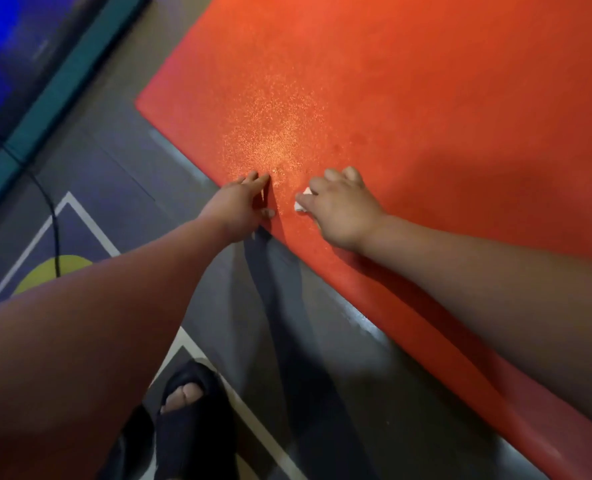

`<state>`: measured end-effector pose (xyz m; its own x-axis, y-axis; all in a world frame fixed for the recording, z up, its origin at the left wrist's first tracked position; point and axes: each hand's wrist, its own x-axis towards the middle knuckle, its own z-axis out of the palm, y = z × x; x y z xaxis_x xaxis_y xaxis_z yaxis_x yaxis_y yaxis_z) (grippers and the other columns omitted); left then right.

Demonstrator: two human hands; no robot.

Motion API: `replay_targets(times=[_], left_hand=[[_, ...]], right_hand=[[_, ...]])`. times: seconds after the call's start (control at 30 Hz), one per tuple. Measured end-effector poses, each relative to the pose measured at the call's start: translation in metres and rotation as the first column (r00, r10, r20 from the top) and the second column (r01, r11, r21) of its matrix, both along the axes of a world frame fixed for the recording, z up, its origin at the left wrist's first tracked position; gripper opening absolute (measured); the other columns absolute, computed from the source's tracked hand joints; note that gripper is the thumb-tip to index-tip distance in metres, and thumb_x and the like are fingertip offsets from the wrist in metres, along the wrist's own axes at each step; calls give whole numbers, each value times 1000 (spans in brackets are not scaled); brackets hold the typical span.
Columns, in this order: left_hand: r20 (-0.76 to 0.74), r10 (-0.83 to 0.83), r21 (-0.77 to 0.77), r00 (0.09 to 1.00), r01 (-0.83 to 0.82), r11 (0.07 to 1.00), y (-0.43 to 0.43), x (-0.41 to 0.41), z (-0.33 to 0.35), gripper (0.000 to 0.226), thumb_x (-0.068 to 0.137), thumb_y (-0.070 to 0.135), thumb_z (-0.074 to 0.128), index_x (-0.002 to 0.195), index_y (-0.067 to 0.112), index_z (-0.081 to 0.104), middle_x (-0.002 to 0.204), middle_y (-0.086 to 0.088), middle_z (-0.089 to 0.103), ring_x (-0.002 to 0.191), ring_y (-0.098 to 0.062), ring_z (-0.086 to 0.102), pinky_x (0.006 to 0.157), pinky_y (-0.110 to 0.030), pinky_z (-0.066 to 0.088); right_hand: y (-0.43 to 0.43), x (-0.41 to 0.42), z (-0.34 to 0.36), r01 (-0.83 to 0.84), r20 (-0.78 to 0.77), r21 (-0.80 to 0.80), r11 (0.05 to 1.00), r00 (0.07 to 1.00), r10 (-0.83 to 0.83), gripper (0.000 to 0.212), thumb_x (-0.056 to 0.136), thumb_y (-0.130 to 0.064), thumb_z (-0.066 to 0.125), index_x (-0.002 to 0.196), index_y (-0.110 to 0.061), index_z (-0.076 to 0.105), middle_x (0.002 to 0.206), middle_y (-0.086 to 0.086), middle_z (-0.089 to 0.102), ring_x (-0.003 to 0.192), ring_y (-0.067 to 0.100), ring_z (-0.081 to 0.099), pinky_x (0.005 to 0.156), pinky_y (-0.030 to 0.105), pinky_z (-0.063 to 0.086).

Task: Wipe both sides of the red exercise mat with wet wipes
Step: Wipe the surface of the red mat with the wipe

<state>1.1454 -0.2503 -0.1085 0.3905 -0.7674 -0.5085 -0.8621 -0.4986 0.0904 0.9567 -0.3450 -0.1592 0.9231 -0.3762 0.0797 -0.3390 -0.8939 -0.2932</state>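
Presses near edge of the red mat (409, 98) with left hand (242, 202), fingers flat; grips wet wipe (301, 201) (mostly hidden) in right hand (339, 209), fingers curled. Could bunch the mat by scrubbing hard.

Red exercise mat (391, 98) spread flat, wet wipe (301, 200) pressed on it.
A speckled, glistening patch is seen near the mat's front edge; the crumpled white wipe is held against the surface just beside it, mostly covered by the right hand (339, 209).

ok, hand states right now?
Left hand: open, fingers flat at the edge of the red mat.
Right hand: holding a wet wipe.
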Motion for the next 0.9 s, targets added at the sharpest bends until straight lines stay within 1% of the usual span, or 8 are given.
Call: replay_targets(times=[0.13,0.23,0.37,0.43,0.5,0.77,0.83,0.9], left_hand=[[-29,28,-52,999,-29,998,10,-7,-6,68,98,20,62,158,11,33,165,-18,27,149,-39,31,121,-42,27],[26,-29,-134,999,32,990,14,-17,-11,30,94,11,52,123,4,56,126,-20,53,115,-46,54,99,-48,44],[58,34,-239,998,-19,971,12,-31,-12,23,89,10,39,96,14,61,105,-15,66,105,-42,57,94,-45,44],[66,55,-280,996,-35,959,9,-41,-14,29,90,15,39,104,17,64,111,-11,67,113,-40,55,100,-44,39],[57,37,-313,998,-17,949,3,-59,-16,35,94,17,45,123,13,64,125,-13,62,121,-40,49,107,-43,33],[-17,-127,-363,992,112,925,-23,-132,-14,43,87,23,46,124,8,63,127,-20,55,122,-41,42,109,-44,32],[-22,-136,-331,991,121,936,-26,-143,-16,43,87,24,46,124,8,62,126,-22,53,121,-42,42,109,-45,33],[-45,-83,-316,996,65,947,-28,-152,-16,38,89,18,52,125,8,59,129,-22,49,124,-41,40,110,-45,32]], right_hand=[[37,-18,-3,-229,35,81,970,973,226,36,85,-27,45,111,-27,71,94,2,62,95,30,57,84,43,36],[27,-38,0,-370,27,0,929,929,370,34,86,-30,44,97,-30,76,80,-2,61,80,28,59,77,41,41],[-32,-59,6,38,16,-92,995,999,-37,28,95,-35,49,108,-31,74,93,4,66,92,33,60,82,43,39],[-50,-79,9,234,-23,-49,971,972,-236,26,97,-30,52,117,-33,69,102,5,65,100,35,56,84,44,36],[-41,-100,10,237,-41,-39,971,970,-238,30,96,-25,51,122,-30,65,107,6,66,102,35,56,83,44,37],[62,-206,12,-335,-101,2,942,937,333,43,92,-29,38,126,-22,63,97,-3,63,87,22,55,77,37,36],[33,-214,16,-225,-119,-91,970,970,213,43,91,-28,36,121,-24,66,93,-2,64,86,24,58,76,38,41],[-5,-222,18,94,-117,-133,987,987,-109,42,92,-27,38,123,-27,65,97,0,66,90,29,59,79,40,42]])
